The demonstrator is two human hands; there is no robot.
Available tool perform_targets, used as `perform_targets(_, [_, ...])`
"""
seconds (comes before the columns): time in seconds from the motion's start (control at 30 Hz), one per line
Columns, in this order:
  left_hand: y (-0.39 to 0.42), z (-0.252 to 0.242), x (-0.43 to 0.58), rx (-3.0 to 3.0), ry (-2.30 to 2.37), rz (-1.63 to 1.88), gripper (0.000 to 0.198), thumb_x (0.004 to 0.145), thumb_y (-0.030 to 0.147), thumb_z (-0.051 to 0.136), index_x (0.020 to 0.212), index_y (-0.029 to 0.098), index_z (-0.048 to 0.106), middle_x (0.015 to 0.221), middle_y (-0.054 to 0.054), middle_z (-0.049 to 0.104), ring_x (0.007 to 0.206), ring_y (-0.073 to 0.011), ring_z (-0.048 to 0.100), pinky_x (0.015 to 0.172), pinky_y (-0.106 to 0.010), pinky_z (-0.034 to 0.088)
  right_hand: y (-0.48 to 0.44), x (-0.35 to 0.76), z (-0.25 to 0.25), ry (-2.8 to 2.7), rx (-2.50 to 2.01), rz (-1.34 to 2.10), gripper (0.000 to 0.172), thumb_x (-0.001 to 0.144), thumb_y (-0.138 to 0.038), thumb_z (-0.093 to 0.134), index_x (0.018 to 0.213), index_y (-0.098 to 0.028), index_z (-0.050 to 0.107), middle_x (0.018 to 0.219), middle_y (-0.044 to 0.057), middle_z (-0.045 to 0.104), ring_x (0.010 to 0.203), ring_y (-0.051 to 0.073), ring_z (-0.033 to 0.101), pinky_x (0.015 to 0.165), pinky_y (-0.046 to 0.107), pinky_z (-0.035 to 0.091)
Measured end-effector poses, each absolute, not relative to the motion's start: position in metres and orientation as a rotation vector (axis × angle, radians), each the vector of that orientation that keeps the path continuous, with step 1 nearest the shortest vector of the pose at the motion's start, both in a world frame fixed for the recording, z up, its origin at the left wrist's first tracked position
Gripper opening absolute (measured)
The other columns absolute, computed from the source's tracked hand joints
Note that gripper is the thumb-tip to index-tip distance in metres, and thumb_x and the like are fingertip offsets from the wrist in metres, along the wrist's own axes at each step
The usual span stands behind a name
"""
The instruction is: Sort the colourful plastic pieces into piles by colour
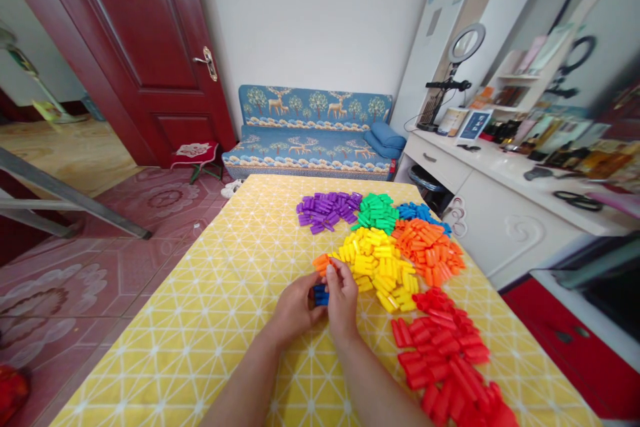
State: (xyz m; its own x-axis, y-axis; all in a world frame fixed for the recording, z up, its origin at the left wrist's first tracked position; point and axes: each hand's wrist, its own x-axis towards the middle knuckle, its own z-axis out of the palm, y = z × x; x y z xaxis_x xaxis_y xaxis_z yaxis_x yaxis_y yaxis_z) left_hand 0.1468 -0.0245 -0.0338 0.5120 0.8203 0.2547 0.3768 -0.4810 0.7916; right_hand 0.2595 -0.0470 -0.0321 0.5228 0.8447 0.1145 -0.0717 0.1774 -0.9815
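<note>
Near the middle of the yellow patterned table, my left hand and my right hand are close together. Between them are blue pieces, with orange pieces at the far side by the fingertips. My left hand is closed round the blue pieces, partly hiding them. The thumb and fingers of my right hand pinch the orange pieces. Just right of my hands is a pile of yellow pieces. A red pile lies nearer on the right.
Farther back on the table lie purple, green, blue and orange piles. A patterned sofa stands behind, and a white dressing table is at the right.
</note>
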Motion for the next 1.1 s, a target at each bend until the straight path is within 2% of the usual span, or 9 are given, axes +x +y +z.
perform_targets(0.13, [-0.022,-0.036,0.146,1.944,0.989,0.895,0.040,0.074,0.027,0.065,0.113,0.020,0.064,0.108,-0.009,0.068,0.095,-0.0242,0.064,0.086,-0.034,0.050,-0.038,0.292,-0.005,-0.608,-1.136,0.608,0.033,0.081,-0.044,0.056,0.100,-0.018,0.058,0.076,0.000,0.059,0.063,0.011,0.055,0.059,0.024,0.046])
perform_targets(0.27, [-0.020,-0.034,0.144,1.845,0.940,0.920,0.028,0.080,0.032,0.060,0.104,0.018,0.069,0.100,-0.010,0.069,0.091,-0.0221,0.064,0.081,-0.032,0.050,-0.022,0.354,0.013,-0.284,-0.938,0.382,0.025,0.072,-0.036,0.061,0.087,-0.022,0.047,0.082,-0.002,0.055,0.078,0.013,0.061,0.067,0.025,0.049])
perform_targets(0.4, [-0.019,-0.034,0.144,1.819,0.895,0.927,0.027,0.081,0.032,0.060,0.102,0.019,0.069,0.100,-0.009,0.069,0.091,-0.0215,0.064,0.081,-0.030,0.050,-0.018,0.402,0.007,-0.089,-0.884,0.317,0.032,0.064,-0.028,0.060,0.085,-0.025,0.037,0.089,-0.002,0.053,0.091,0.014,0.061,0.075,0.029,0.050])
perform_targets(0.57, [-0.020,-0.032,0.145,1.774,0.907,0.923,0.029,0.081,0.035,0.060,0.102,0.017,0.070,0.102,-0.010,0.069,0.093,-0.0226,0.064,0.083,-0.031,0.050,-0.022,0.414,-0.008,-0.062,-0.896,0.333,0.038,0.062,-0.026,0.060,0.094,-0.025,0.040,0.109,0.000,0.051,0.102,0.015,0.059,0.076,0.030,0.050])
perform_targets(0.77, [-0.017,-0.034,0.143,1.703,0.958,0.936,0.032,0.082,0.039,0.058,0.103,0.017,0.069,0.107,-0.010,0.069,0.099,-0.0241,0.062,0.088,-0.034,0.047,-0.026,0.390,-0.007,-0.019,-0.947,0.389,0.042,0.064,-0.028,0.062,0.103,-0.023,0.048,0.111,0.002,0.055,0.090,0.013,0.062,0.069,0.025,0.048])
perform_targets(0.87, [-0.016,-0.038,0.142,1.657,0.998,0.946,0.036,0.084,0.042,0.055,0.106,0.016,0.067,0.090,-0.008,0.070,0.080,-0.0209,0.063,0.074,-0.031,0.049,-0.030,0.365,0.000,-0.195,-1.033,0.419,0.037,0.068,-0.033,0.061,0.102,-0.019,0.056,0.107,0.005,0.060,0.081,0.012,0.062,0.064,0.022,0.045])
perform_targets(0.97, [-0.016,-0.041,0.142,1.597,1.010,0.943,0.039,0.084,0.044,0.053,0.108,0.015,0.066,0.069,-0.004,0.064,0.059,-0.0155,0.056,0.058,-0.026,0.044,-0.035,0.336,0.008,-0.473,-1.145,0.456,0.031,0.074,-0.035,0.056,0.099,-0.018,0.060,0.101,0.005,0.063,0.077,0.013,0.061,0.062,0.023,0.045])
perform_targets(1.1, [-0.016,-0.042,0.142,1.550,0.999,0.963,0.037,0.084,0.042,0.054,0.108,0.016,0.065,0.066,-0.002,0.060,0.056,-0.0136,0.052,0.056,-0.024,0.042,-0.039,0.307,0.011,-0.819,-1.266,0.509,0.025,0.080,-0.032,0.052,0.096,-0.017,0.062,0.090,0.005,0.065,0.077,0.015,0.060,0.069,0.027,0.046])
